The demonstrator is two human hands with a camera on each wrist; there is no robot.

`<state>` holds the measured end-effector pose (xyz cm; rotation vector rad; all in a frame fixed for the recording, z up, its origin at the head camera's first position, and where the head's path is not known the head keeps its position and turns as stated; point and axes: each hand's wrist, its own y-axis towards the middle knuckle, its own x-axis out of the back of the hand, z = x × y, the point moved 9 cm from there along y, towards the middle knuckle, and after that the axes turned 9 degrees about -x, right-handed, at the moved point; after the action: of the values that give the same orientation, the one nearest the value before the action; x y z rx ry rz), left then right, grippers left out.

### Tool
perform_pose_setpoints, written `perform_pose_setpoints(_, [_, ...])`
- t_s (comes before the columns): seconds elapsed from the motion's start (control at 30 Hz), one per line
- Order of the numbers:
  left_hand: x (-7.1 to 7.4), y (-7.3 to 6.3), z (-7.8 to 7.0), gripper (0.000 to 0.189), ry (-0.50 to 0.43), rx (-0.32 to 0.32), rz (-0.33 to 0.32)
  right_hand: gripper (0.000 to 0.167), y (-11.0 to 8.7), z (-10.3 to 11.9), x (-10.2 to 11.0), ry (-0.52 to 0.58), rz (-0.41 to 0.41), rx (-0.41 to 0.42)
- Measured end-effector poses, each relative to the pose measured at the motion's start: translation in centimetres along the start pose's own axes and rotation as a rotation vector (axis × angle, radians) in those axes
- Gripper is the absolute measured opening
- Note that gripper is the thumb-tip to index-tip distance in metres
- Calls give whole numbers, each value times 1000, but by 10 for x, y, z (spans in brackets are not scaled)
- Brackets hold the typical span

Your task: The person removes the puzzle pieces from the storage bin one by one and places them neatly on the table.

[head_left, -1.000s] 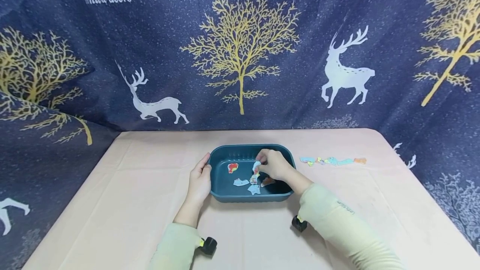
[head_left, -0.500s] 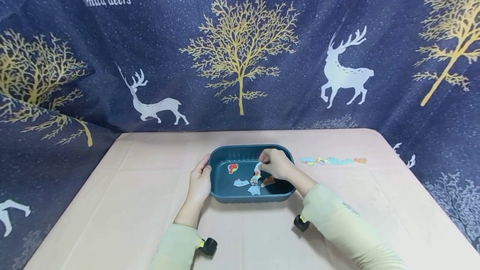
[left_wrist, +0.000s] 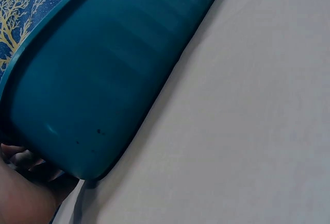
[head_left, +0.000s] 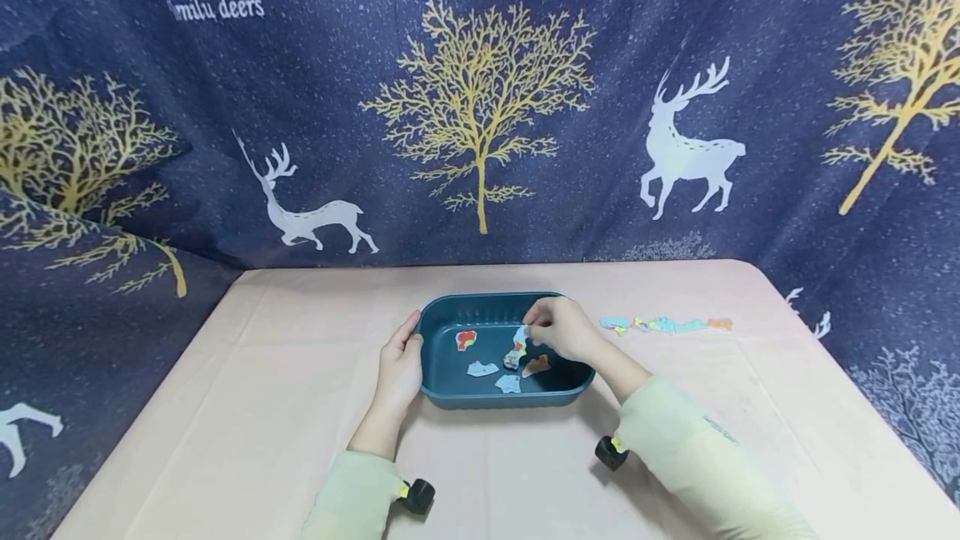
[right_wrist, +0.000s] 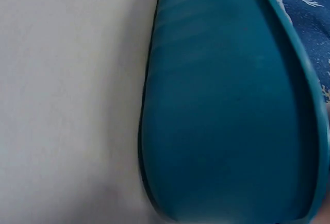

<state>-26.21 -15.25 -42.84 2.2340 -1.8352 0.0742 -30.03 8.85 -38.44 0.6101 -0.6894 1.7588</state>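
Here's the paper strip [head_left: 517,350], inside the teal tray [head_left: 495,401], its long axis slanting to 7 o'clock below the nearer right grip [head_left: 566,330], which pinches its top end; pale blue, red, yellow! Left grip [head_left: 401,365] holds the tray's 9 o'clock end, 4 other scraps [head_left: 482,369] between

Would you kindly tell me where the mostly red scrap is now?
In the head view, the red scrap lies inside the tray, toward its left end, nearest the left hand.
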Motion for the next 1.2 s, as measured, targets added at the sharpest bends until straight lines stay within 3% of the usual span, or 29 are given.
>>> perform_pose_setpoints(0.4, [0,1,0,44,-18,-5,-11,15,-12,-8,25,139,-59,61])
perform_pose_setpoints(1.2, [0,0,1,45,4,-7,-7,26,-36,-55,57,447,-137,-34])
